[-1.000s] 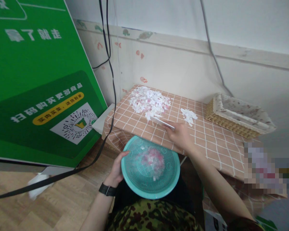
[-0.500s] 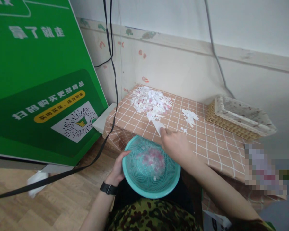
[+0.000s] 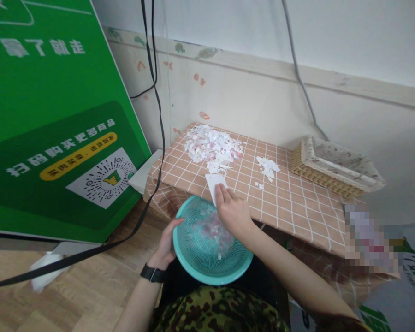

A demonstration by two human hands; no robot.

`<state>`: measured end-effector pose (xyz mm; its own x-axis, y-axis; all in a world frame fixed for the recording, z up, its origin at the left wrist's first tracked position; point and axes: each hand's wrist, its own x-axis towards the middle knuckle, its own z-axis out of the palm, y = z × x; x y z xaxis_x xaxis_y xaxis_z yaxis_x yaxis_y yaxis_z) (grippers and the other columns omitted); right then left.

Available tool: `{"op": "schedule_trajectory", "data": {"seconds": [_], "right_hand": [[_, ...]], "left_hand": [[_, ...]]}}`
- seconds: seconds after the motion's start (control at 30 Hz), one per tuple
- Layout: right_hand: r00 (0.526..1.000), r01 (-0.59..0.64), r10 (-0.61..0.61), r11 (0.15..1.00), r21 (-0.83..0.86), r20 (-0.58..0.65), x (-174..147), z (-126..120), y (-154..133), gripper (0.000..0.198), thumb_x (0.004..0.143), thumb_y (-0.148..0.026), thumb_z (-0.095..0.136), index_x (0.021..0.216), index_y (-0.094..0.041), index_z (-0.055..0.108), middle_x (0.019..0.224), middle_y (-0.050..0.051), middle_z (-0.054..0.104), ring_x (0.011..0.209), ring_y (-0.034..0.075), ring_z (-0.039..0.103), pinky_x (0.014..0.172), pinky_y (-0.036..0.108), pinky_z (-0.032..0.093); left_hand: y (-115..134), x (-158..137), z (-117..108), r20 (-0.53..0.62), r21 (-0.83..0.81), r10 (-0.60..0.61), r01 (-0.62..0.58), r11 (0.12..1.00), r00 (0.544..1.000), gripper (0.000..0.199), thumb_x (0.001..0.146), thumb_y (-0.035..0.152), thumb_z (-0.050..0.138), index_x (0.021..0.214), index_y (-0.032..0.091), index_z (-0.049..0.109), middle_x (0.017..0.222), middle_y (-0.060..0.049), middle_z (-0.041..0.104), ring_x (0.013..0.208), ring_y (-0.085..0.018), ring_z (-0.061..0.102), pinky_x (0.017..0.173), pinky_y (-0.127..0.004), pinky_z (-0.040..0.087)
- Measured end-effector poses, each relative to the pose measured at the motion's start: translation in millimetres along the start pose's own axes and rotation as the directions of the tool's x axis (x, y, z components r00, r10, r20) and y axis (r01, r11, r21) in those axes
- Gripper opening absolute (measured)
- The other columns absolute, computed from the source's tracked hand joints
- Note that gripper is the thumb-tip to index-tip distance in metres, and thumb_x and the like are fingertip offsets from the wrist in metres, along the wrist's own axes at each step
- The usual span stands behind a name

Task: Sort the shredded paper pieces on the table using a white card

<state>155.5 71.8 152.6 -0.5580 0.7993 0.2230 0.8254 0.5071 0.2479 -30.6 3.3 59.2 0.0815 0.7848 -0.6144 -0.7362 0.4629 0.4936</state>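
My left hand [image 3: 166, 244] grips the left rim of a teal plastic colander [image 3: 207, 272], with the thumb over the edge. Pinkish and clear-looking small pieces [image 3: 215, 230] lie inside it. Between the fingers of my right hand [image 3: 232, 207] is a flat white card [image 3: 213, 182], held above the table edge and over the colander's far rim. Just beyond the card, a wide pile of small white and pink paper-like scraps [image 3: 210, 145] covers part of the checked cloth. To its right is a smaller heap of white scraps [image 3: 268, 166].
A brown checked tablecloth [image 3: 283, 203] covers the table against the wall. A lined wicker basket [image 3: 318, 175] stands at the right. On the left rises a large green sign [image 3: 55, 92], with a black strap [image 3: 161, 138] hanging before it. A blurred-out item lies at the right corner.
My right hand has moved left and slightly nearer with the card, which now shows its broad face. My left hand still keeps hold of the colander. The view has shifted slightly.
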Motion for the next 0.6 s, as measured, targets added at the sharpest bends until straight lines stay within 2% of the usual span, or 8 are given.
{"op": "schedule_trajectory", "data": {"seconds": [0.23,0.33,0.47,0.53,0.6], "right_hand": [[0.99,-0.124,0.126,0.992,0.039,-0.06,-19.2,22.0,31.9,0.048,0.084,-0.01,0.037,0.132,-0.006,0.038,0.131,0.019,0.05,0.109,0.028,0.054,0.075,0.037,0.052],[0.976,-0.202,0.204,0.979,0.034,-0.074,-26.8,28.1,57.8,0.049,0.082,-0.01,0.04,0.131,-0.008,0.04,0.129,0.018,0.052,0.105,0.028,0.057,0.075,0.036,0.051],[0.934,-0.325,0.334,0.942,0.088,-0.125,-36.3,31.7,97.5,0.05,0.079,-0.009,0.043,0.129,-0.015,0.046,0.123,0.013,0.058,0.092,0.025,0.064,0.072,0.035,0.051],[0.92,-0.319,0.348,0.932,0.173,-0.179,-44.9,31.2,110.8,0.049,0.08,-0.009,0.043,0.128,-0.018,0.049,0.121,0.01,0.06,0.093,0.023,0.064,0.076,0.035,0.051],[0.928,-0.231,0.3,0.928,0.291,-0.221,-56.2,29.3,116.7,0.047,0.082,-0.009,0.042,0.127,-0.02,0.051,0.12,0.008,0.061,0.1,0.021,0.062,0.083,0.035,0.05]], "left_hand": [[-0.7,0.1,-1.2,-0.022,-0.01,0.002,-0.002,1.0,1.0,0.014,0.071,0.025,0.066,0.077,0.012,0.068,0.067,-0.006,0.073,0.057,-0.017,0.065,0.061,-0.029,0.052],[-1.2,1.6,-2.6,-0.024,-0.021,0.007,-0.007,1.0,1.0,0.013,0.071,0.024,0.066,0.077,0.013,0.068,0.066,-0.005,0.072,0.056,-0.017,0.064,0.061,-0.029,0.052],[-2.3,3.8,-4.6,-0.004,-0.006,0.002,-0.002,1.0,1.0,0.013,0.071,0.024,0.065,0.077,0.013,0.068,0.067,-0.006,0.072,0.058,-0.018,0.065,0.061,-0.03,0.052],[-3.8,4.8,-5.0,0.004,-0.004,-0.006,0.006,1.0,1.0,0.014,0.072,0.024,0.065,0.077,0.012,0.068,0.067,-0.006,0.072,0.058,-0.018,0.065,0.062,-0.03,0.052],[-6.4,5.9,-5.4,0.006,-0.004,-0.003,0.003,1.0,1.0,0.013,0.071,0.024,0.065,0.078,0.012,0.068,0.068,-0.006,0.073,0.058,-0.018,0.065,0.062,-0.03,0.052]]}}
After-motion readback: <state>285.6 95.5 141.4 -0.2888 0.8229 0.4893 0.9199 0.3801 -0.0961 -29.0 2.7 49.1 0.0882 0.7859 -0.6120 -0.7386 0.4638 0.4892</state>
